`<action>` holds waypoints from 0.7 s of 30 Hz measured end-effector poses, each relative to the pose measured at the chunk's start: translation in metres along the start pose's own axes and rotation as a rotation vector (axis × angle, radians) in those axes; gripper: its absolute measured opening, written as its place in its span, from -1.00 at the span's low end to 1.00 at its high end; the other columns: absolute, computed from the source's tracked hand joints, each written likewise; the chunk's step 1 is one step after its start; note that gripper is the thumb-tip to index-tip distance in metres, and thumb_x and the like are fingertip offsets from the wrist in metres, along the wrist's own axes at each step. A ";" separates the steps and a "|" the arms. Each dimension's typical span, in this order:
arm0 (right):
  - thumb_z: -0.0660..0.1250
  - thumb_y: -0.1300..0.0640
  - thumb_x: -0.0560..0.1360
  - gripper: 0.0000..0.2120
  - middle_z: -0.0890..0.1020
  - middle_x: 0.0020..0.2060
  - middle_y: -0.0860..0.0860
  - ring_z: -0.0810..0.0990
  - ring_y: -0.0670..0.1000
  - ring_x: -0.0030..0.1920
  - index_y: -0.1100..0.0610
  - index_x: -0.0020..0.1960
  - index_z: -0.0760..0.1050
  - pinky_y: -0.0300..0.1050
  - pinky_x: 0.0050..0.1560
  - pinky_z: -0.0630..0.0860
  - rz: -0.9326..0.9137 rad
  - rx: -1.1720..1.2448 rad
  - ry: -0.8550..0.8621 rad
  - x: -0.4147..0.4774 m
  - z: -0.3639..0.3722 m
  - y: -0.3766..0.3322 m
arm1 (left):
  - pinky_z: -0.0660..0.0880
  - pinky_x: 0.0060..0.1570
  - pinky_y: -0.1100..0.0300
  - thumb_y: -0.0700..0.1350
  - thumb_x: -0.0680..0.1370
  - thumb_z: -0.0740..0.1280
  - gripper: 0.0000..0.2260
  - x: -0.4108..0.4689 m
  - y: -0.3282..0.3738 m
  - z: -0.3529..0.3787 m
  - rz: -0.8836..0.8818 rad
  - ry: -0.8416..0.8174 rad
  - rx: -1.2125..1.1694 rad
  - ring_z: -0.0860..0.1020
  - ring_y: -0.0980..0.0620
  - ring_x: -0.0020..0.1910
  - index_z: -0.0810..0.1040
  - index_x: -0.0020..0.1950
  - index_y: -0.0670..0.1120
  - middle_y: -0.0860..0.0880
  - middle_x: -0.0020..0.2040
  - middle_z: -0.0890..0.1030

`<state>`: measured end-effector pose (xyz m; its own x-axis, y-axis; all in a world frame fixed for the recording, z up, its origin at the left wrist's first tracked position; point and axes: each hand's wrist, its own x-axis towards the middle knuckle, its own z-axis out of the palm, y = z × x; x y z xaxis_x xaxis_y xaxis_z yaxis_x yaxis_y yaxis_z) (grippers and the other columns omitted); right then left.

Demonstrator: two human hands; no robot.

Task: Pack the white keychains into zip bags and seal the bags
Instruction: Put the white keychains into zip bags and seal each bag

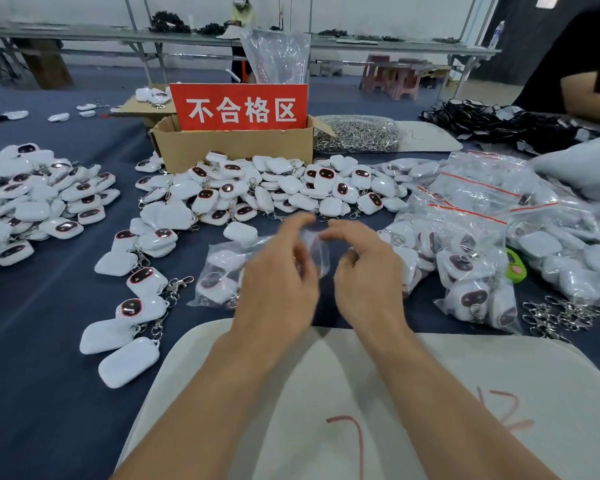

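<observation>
- Both hands are up over the blue cloth table (49,341), working a small clear zip bag (317,252) between them; the bag is blurred, so which way its mouth points cannot be told.
- The left hand (278,271) has its fingers curled in, thumb and forefinger reaching toward the bag's upper edge; whether they actually pinch it is not clear.
- The right hand (364,271) mirrors it, fingers bent and narrow, forefinger tip at the same edge.
- Just beyond the left hand lies a filled bag (219,271), long axis running left to right across the table, holding white keychains with dark faces.
- Loose white keychains (274,188) are heaped behind the hands in front of a cardboard box (229,147) carrying a red sign (239,105).
- More keychains (32,199) sit in a pile far left, and a line of 5 or so (132,306) trails toward the near edge.
- Packed bags (471,271) are stacked on the right, red seal strips showing.
- A white pad (430,393) with red marks lies under the forearms.
</observation>
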<state>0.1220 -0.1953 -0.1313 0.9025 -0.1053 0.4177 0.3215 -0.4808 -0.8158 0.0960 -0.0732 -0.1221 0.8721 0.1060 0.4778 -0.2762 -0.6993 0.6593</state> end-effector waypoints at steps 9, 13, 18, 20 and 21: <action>0.13 0.42 0.54 -0.44 0.39 0.55 0.04 0.25 0.06 0.59 0.10 0.48 0.45 -0.09 0.49 0.22 -0.051 -0.201 -0.035 0.054 0.022 0.007 | 0.36 -0.13 0.06 -0.06 0.59 0.28 -0.81 -0.002 -0.007 0.015 -0.094 -0.318 0.202 0.57 -0.09 0.04 0.46 0.20 0.07 0.03 0.05 0.60; 0.20 0.38 0.52 -0.50 0.43 0.44 0.20 0.36 0.24 0.45 0.24 0.45 0.38 -0.01 0.35 0.31 0.068 -0.480 -0.344 0.088 0.029 0.015 | 0.32 -0.10 0.06 -0.11 0.57 0.26 -0.79 0.004 -0.016 0.013 -0.194 -0.195 0.275 0.56 -0.11 0.07 0.48 0.19 0.07 0.05 0.05 0.58; 0.31 0.27 0.55 -0.56 0.40 0.36 0.16 0.45 0.24 0.31 0.20 0.42 0.39 0.06 0.27 0.41 -0.011 -0.706 -0.386 0.092 0.038 0.022 | 0.36 0.17 -0.01 0.01 0.57 0.27 -0.73 0.010 -0.026 0.009 -0.242 -0.139 0.448 0.51 -0.10 0.19 0.48 0.25 0.01 -0.01 0.20 0.58; 0.30 0.29 0.55 -0.58 0.40 0.34 0.15 0.45 0.21 0.29 0.19 0.40 0.43 0.08 0.23 0.43 -0.042 -0.744 -0.363 0.085 0.038 0.021 | 0.36 0.11 -0.02 0.03 0.58 0.25 -0.75 0.010 -0.026 0.008 -0.247 -0.159 0.469 0.52 -0.11 0.15 0.48 0.22 0.00 -0.03 0.15 0.60; 0.30 0.31 0.54 -0.59 0.41 0.35 0.14 0.46 0.21 0.29 0.19 0.39 0.44 0.08 0.20 0.43 -0.054 -0.759 -0.366 0.081 0.037 0.020 | 0.36 0.06 -0.02 0.03 0.58 0.24 -0.76 0.009 -0.027 0.007 -0.247 -0.165 0.465 0.53 -0.12 0.11 0.49 0.20 0.00 -0.04 0.11 0.62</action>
<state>0.2122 -0.1814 -0.1280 0.9695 0.1604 0.1853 0.2049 -0.9454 -0.2534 0.1140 -0.0589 -0.1397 0.9505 0.2202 0.2193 0.1195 -0.9105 0.3960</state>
